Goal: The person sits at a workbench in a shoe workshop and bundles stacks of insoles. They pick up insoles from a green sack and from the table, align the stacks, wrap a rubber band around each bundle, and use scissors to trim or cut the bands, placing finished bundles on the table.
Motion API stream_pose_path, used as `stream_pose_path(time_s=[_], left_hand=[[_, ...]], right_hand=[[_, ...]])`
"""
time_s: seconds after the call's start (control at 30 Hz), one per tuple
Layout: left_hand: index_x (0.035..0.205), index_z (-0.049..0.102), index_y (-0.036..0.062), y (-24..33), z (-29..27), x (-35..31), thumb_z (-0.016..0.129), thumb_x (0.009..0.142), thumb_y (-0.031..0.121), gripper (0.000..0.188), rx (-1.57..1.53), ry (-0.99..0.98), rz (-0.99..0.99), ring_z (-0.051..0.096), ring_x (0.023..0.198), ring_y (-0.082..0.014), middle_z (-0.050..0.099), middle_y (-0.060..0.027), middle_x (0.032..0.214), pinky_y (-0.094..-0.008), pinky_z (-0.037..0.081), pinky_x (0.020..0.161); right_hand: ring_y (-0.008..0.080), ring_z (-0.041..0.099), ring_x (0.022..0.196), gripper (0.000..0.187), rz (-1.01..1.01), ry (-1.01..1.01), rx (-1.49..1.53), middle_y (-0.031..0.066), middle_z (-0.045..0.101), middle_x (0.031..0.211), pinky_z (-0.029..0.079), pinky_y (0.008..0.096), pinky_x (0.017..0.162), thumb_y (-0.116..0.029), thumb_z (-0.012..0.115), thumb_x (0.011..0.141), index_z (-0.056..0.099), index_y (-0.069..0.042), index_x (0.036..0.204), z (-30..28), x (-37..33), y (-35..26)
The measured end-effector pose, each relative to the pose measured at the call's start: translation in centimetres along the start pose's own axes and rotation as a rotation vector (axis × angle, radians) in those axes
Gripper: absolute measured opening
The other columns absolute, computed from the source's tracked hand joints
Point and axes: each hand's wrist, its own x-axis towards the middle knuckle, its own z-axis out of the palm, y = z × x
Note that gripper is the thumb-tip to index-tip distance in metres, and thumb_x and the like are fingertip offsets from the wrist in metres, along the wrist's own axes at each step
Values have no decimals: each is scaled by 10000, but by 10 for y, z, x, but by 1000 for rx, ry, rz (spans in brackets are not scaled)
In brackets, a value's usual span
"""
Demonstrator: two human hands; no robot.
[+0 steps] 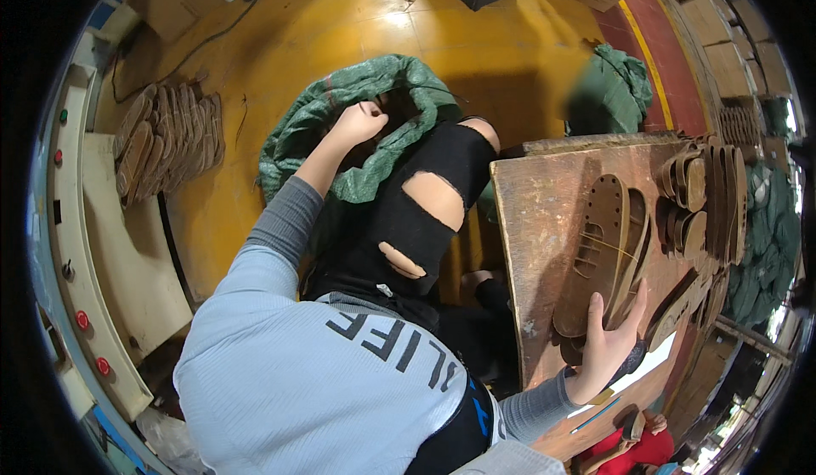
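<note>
My left hand [361,124] is closed, over the mouth of a green woven sack [289,141] beside my knee. Its curled fingers hide whatever they might hold, and the sack's inside is dark. On the wooden table [535,220] to my right lies a bundle of brown shoe soles [592,254], bound with thin string. A row of small holes runs round the top sole's far end. My right hand [608,343] is at the bundle's near end, thumb and fingers stretched apart. The thumb lies against the soles and the fingers reach along their right side.
More soles [727,203] and short heel-shaped pieces [684,177] stand along the table's far right. Stacked soles [166,139] lie at left near a machine panel with red buttons [82,320]. Another green sack [612,92] stands beyond the table. A person in red [646,449] is at lower right.
</note>
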Motion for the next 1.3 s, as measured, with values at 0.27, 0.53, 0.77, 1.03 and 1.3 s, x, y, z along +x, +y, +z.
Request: stream_pose_path(time_s=[0.27, 0.53, 0.77, 1.03, 1.3], left_hand=[[1054, 625, -5, -59, 74, 144, 602, 847, 315, 382, 312, 152, 189, 624, 963, -424, 640, -272, 1046, -499, 500, 847], [1118, 585, 13, 40, 67, 179, 592, 860, 348, 423, 299, 170, 381, 593, 1016, -403, 603, -247, 1112, -492, 478, 886], [1173, 549, 30, 89, 71, 157, 584, 871, 378, 462, 277, 101, 459, 565, 1063, -384, 570, -224, 1170, -486, 458, 920], [1237, 509, 48, 156, 74, 112, 574, 884, 411, 510, 160, 9, 583, 534, 1116, -363, 533, -198, 1235, -479, 436, 959], [1300, 469, 66, 241, 69, 8, 564, 897, 444, 560, -189, -83, 790, 502, 1169, -341, 496, -173, 1301, -472, 414, 998]], right_hand=[[409, 570, 1162, 857, -28, 41, -114, 269, 526, 1338, 469, 419, 976, -338, 762, 767, 367, -19, 1457, -3, -10, -1], [389, 645, 868, 907, 37, 110, -121, 215, 579, 1060, 556, 449, 693, -430, 692, 789, 256, -88, 1506, -2, -15, 0], [366, 636, 835, 902, 13, 109, -94, 202, 566, 1023, 546, 423, 679, -407, 693, 796, 254, -58, 1502, 8, -19, 12], [359, 617, 893, 916, -27, 216, -53, 207, 551, 1046, 538, 422, 702, -375, 707, 775, 254, -46, 1499, 18, -22, 9], [363, 607, 922, 959, -55, 202, 46, 227, 550, 1050, 521, 429, 764, -352, 751, 711, 285, 30, 1457, 25, -22, 14]])
